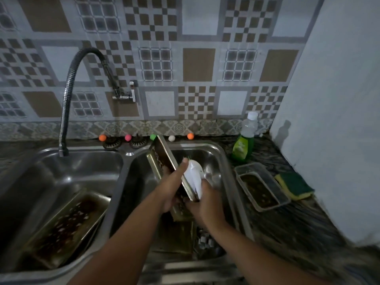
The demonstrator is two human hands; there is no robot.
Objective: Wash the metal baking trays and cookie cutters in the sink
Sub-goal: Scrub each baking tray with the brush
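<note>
My left hand (173, 185) grips a greasy metal baking tray (162, 159), held on edge and tilted over the right sink basin (218, 159). Against the tray's underside, my right hand (205, 204) presses a white foamy scrubber (194, 174). A second dirty tray (65, 227) lies slanted in the left sink basin (41, 173). Another tray (176, 235) rests on the right basin's floor beneath my hands, with small metal cookie cutters (205, 241) beside it, dim and hard to make out.
A flexible tap (67, 99) hangs over the left basin. On the counter to the right stand a green dish soap bottle (243, 145), a clear plastic container (261, 186) with brown residue and a yellow-green sponge (294, 185). A white wall (339, 120) bounds the right.
</note>
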